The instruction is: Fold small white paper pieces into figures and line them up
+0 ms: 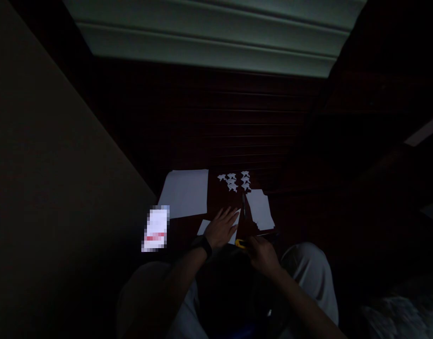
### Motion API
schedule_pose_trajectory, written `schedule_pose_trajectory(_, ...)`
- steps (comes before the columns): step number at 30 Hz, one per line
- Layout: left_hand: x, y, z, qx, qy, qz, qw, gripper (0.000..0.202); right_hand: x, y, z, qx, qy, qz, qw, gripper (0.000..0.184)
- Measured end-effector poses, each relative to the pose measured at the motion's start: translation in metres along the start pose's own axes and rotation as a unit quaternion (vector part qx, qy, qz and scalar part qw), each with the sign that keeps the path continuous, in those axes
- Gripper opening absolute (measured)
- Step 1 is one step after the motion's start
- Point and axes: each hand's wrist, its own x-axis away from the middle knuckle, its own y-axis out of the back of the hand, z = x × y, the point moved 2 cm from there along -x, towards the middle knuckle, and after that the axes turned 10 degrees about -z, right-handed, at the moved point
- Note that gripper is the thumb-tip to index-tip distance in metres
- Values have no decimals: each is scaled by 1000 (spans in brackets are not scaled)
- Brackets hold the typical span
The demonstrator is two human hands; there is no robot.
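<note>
In the dim head view, my left hand (221, 228) lies flat with fingers spread on a small white paper piece (204, 227) on a dark table. A black watch sits on that wrist. My right hand (260, 252) is closed around a yellow-handled tool (241, 243), probably a cutter, at the table's near edge. Several small white cut-out paper shapes (233, 181) lie in rows just beyond my hands. A partly cut white sheet (260, 209) lies right of my left hand.
A larger white sheet (186, 193) lies at the table's far left. A dark pen-like object (243, 205) rests between the sheets. A bright blurred rectangle (156, 228) glows at left. My knees in light trousers are below the table edge. A wall rises at left.
</note>
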Motion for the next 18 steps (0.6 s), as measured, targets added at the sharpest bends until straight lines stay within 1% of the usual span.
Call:
schedule_pose_trajectory(6,1,-1,0,-15,-8,7,1000,48,3,3,2,-20,9,-2,1000,22)
schedule_pose_trajectory(9,1,-1,1,-15,-7,6,1000,48,3,5,5,-8,-3,7,1000,21)
schedule_pose_trajectory(18,0,2,0,9,3,7,1000,47,7,10,12,0,-28,18,999,26)
